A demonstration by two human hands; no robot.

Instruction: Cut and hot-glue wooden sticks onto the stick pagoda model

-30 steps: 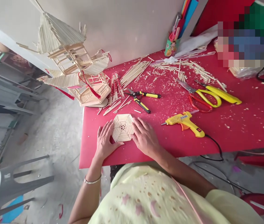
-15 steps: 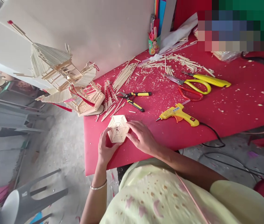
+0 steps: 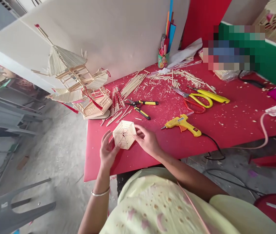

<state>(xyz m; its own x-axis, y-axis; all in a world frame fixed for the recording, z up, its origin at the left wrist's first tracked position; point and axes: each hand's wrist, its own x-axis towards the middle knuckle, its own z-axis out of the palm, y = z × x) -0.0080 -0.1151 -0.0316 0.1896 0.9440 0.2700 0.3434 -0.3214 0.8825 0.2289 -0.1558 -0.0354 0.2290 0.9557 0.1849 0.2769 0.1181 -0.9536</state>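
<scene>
A hexagonal panel of thin wooden sticks point(image 3: 124, 136), laid in rings around a small centre opening, is held above the near left part of the red table. My left hand point(image 3: 108, 151) has its thumb on the lower left edge, its fingers curled behind that side. At the right edge, my right hand point(image 3: 145, 139) pinches the panel between thumb and fingers. Beyond the panel lie loose sticks point(image 3: 119, 117) and yellow-black pliers point(image 3: 140, 107) with their handles spread. A yellow glue gun point(image 3: 183, 124) rests on its side, right of my right hand.
A stick-built pagoda model point(image 3: 79, 81) with red tassels stands at the table's left corner. Scissors point(image 3: 196, 99) and a yellow utility knife point(image 3: 213, 96) lie farther back, among stick scraps. A pen cup point(image 3: 163, 60) stands by the wall. The glue gun's black cord point(image 3: 216, 148) hangs over the front edge.
The panel has tilted to face me more fully, and my left thumb has come up onto its lower left edge. My view has shifted, bringing more of the table's right side in.
</scene>
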